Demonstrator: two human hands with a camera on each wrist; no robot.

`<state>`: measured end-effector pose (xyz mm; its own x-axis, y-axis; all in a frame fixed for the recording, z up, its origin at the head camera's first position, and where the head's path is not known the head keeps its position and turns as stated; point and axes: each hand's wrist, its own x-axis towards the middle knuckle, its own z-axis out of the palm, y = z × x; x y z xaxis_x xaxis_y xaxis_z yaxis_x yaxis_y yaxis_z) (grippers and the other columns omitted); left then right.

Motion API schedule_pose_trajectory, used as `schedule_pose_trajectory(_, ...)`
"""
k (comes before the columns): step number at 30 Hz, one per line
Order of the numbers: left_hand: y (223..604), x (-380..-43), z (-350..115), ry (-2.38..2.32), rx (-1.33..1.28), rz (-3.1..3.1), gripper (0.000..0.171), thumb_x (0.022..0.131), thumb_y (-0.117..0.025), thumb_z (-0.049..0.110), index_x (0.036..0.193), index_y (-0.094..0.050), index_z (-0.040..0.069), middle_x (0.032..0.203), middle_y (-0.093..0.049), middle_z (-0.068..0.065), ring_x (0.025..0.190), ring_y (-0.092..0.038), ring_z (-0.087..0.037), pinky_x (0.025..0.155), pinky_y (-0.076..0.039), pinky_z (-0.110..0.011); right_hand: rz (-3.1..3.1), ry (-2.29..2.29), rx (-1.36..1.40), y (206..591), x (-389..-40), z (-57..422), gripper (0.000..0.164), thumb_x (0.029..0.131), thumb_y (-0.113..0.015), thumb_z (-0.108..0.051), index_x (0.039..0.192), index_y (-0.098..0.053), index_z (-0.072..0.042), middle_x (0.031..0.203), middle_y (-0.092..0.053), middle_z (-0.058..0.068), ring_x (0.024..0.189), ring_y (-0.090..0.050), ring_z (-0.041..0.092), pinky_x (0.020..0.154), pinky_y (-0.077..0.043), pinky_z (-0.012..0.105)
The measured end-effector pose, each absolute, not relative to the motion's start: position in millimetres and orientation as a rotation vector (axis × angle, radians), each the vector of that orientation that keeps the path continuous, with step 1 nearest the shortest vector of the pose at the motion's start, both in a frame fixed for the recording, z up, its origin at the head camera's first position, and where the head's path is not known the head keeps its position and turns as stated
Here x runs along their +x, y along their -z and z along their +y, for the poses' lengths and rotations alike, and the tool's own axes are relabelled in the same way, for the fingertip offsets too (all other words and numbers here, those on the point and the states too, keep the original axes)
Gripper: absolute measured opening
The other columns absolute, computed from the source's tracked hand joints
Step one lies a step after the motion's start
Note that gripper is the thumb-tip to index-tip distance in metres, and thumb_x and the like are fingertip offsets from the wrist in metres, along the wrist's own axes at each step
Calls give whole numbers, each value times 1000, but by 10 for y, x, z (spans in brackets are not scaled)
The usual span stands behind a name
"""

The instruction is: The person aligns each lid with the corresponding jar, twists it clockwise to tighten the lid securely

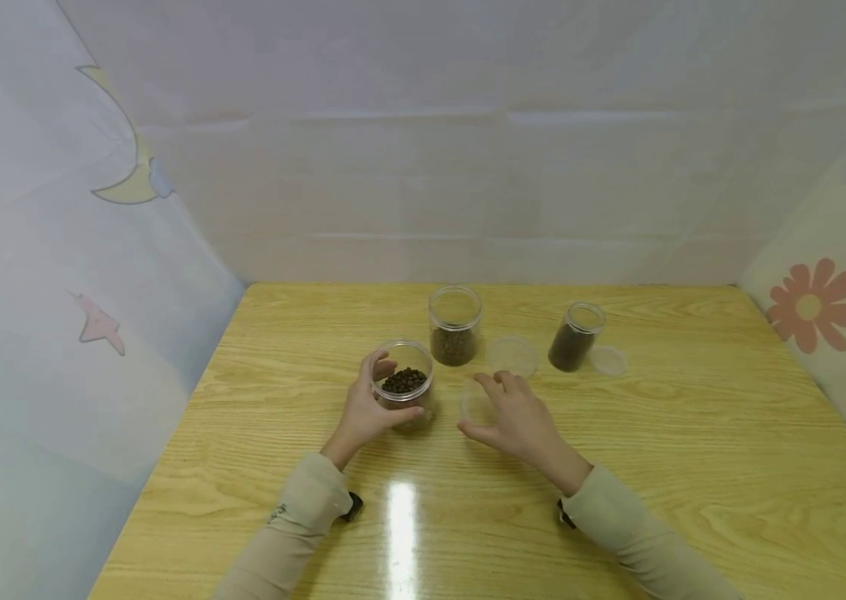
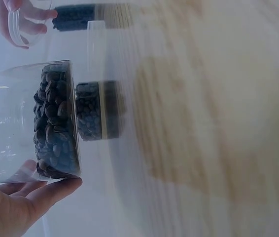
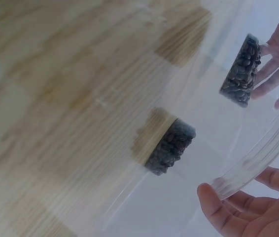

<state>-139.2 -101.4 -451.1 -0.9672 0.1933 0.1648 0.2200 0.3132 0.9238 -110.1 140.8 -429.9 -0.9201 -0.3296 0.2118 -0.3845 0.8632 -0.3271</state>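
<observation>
My left hand (image 1: 367, 414) grips a wide clear jar (image 1: 423, 407) from its left side, thumb in front and fingers behind. Dark coffee beans (image 2: 55, 123) fill its lower part, and its top is uncovered. The jar seems raised slightly, with a gap between its base and its reflection in the right wrist view. To its right, my right hand (image 1: 520, 419) holds a round clear lid (image 3: 258, 155) by the edge, tilted and apart from the jar. The lid also shows between the fingers in the left wrist view.
A second uncovered jar of beans (image 1: 454, 343) stands behind, with a clear lid (image 1: 513, 356) lying beside it. Farther right are a narrower jar with dark contents (image 1: 571, 346) and a small lid (image 1: 608, 361). All are on a glossy wooden table (image 1: 693, 467) with fabric backdrops around it.
</observation>
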Motion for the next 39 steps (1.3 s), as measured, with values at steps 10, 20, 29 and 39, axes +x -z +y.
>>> schedule_pose_trajectory(10, 4522, -1386, -948, 1767, -439, -2538, 97, 64, -86, 23, 140, -27, 6, 130, -46, -17, 121, -42, -30, 94, -38, -56, -2835, -530, 564, 4331, -1074, 1489, 74, 72, -71, -53, 125, -52, -6, 110, -53, 21, 91, -55, 34, 52, -50, 37)
schedule_pose_trajectory(20, 4517, -1379, -879, 1787, -443, -2543, 97, 63, -86, 21, 139, -29, 9, 130, -47, -14, 122, -42, -28, 96, -37, -53, -2846, -529, 519, 4314, -1024, 1547, 74, 71, -72, -53, 125, -52, -7, 110, -54, 22, 94, -54, 37, 57, -51, 43)
schedule_pose_trajectory(29, 4402, -1341, -800, 1781, -512, -2558, 94, 65, -84, 8, 139, -26, 1, 130, -44, -25, 122, -40, -37, 98, -32, -57, -2829, -521, 526, 4311, -993, 1600, 73, 71, -72, -52, 125, -53, -6, 108, -55, 23, 89, -55, 37, 55, -51, 41)
schedule_pose_trajectory(39, 4143, -1219, -738, 1779, -576, -2554, 90, 67, -83, 7, 137, -27, -3, 126, -45, -28, 120, -41, -41, 98, -33, -57, -2802, -534, 525, 4305, -954, 1657, 71, 71, -73, -50, 122, -54, -5, 105, -55, 21, 83, -55, 34, 55, -50, 39)
